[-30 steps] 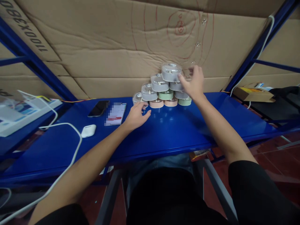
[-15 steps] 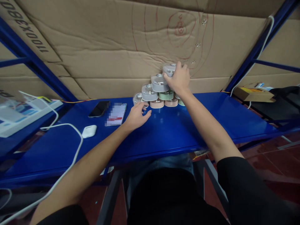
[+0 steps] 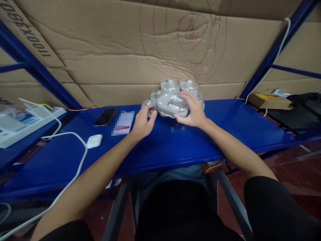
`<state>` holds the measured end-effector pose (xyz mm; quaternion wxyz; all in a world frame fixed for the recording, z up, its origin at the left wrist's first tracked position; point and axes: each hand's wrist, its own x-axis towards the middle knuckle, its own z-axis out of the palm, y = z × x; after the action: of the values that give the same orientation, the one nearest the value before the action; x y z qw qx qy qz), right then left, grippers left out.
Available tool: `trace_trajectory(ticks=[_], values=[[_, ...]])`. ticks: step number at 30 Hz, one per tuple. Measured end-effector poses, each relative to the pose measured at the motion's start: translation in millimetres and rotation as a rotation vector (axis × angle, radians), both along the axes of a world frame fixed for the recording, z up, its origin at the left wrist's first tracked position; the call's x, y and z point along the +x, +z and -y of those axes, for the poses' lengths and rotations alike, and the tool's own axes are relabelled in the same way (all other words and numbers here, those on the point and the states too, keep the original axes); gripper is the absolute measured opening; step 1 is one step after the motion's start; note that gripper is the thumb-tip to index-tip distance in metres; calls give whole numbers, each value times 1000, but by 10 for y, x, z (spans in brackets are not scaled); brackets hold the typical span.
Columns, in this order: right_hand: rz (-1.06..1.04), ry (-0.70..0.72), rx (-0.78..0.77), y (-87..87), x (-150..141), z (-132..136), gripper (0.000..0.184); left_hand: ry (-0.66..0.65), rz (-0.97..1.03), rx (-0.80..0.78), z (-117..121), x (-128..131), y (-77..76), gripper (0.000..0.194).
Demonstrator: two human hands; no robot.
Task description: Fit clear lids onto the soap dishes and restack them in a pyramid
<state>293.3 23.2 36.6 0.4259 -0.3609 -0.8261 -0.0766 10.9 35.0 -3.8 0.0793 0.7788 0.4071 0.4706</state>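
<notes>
My right hand (image 3: pixel 192 112) grips a grey plastic case with a clear lid (image 3: pixel 170 104), with the thumb low on its near side and the fingers over its top. A white piece shows inside that case. Behind it stands a stack of similar cases, with two grey ones (image 3: pixel 170 86) side by side on top. Much of the lower stack is hidden by the held case. Beside the lower left case (image 3: pixel 146 103) is my left hand (image 3: pixel 143 122), thumb and fingers apart, holding nothing. Whether its fingertips touch that case I cannot tell.
Left of the hands on the blue shelf (image 3: pixel 160 147) lie a lit phone (image 3: pixel 123 123), a dark phone (image 3: pixel 105 117) and a white earbud case (image 3: pixel 94 141). A white cable (image 3: pixel 82 160) crosses the left side. Cardboard (image 3: pixel 112 43) walls the back.
My right hand has taken the topmost case off the stack and brought it down and nearer to me, tilting it. My left hand has shifted slightly left.
</notes>
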Motion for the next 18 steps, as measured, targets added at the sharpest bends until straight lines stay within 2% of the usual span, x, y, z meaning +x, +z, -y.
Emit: trace_trajectory(ticks=[5, 11, 16, 18], values=[[4, 61, -15, -179, -95, 102, 80, -32, -10, 18, -4, -40, 8, 35], [30, 171, -133, -275, -209, 131, 79, -149, -42, -38, -17, -55, -33, 49], [66, 259, -212, -350, -245, 112, 74, -263, -162, -124, -38, -87, -40, 53], [77, 285, -250, -361, -242, 88, 72, -302, -207, -141, -52, -100, -43, 61]])
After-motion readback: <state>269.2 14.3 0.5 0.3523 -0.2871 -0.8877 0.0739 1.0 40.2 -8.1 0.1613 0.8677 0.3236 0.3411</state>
